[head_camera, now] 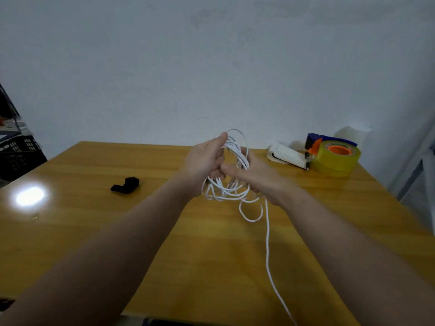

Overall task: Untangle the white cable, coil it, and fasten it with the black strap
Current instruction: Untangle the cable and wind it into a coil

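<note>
Both hands hold the white cable (231, 191) as a loose bundle of loops above the middle of the wooden table (94, 231). My left hand (204, 161) grips the top of the loops between thumb and fingers. My right hand (254, 177) closes on the bundle from the right, touching my left hand. One loose strand hangs from the bundle and trails down past the table's front edge. The black strap (126, 185) lies crumpled on the table to the left, well apart from both hands.
A tape dispenser with a yellow roll (334, 155) and a white pad (286, 156) sit at the table's back right corner. A dark crate (18, 151) stands off the table's left edge. A pale wall rises behind the table.
</note>
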Action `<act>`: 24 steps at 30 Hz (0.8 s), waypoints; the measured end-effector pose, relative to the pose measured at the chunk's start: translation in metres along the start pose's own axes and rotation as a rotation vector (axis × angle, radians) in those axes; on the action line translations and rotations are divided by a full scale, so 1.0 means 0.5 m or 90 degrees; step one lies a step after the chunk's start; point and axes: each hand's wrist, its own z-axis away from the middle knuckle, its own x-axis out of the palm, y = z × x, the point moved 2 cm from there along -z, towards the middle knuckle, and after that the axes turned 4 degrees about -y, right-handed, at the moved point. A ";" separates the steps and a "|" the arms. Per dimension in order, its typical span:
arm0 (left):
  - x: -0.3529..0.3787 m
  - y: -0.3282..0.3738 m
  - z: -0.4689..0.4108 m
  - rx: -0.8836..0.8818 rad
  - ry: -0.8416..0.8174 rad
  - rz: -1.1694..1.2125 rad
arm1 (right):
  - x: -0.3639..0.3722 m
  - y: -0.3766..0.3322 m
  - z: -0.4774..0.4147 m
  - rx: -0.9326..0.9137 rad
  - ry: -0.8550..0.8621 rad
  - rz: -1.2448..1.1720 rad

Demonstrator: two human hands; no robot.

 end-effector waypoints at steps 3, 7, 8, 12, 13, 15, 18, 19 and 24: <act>-0.009 -0.005 0.003 -0.002 0.003 -0.034 | -0.003 0.009 -0.007 -0.056 0.131 0.011; 0.002 -0.005 0.012 -0.010 -0.072 -0.006 | -0.037 0.021 -0.013 -0.077 0.244 0.067; 0.016 -0.006 0.017 -0.014 -0.099 0.007 | -0.046 0.023 -0.013 -0.079 0.264 0.066; 0.043 -0.005 0.022 -0.052 -0.183 0.028 | -0.061 0.032 -0.025 -0.112 0.265 0.021; 0.042 -0.004 0.023 -0.063 -0.200 0.032 | -0.062 0.034 -0.031 -0.115 0.249 0.020; 0.042 -0.007 0.026 -0.073 -0.222 0.089 | -0.064 0.035 -0.037 -0.106 0.202 0.003; 0.050 -0.008 0.030 -0.053 -0.189 0.211 | -0.059 0.030 -0.021 -0.109 0.079 -0.008; 0.050 -0.004 0.031 -0.039 -0.167 0.259 | -0.055 0.029 -0.013 -0.094 0.060 0.004; 0.003 0.030 0.022 0.005 -0.086 0.405 | -0.072 0.079 -0.001 -0.025 0.089 0.052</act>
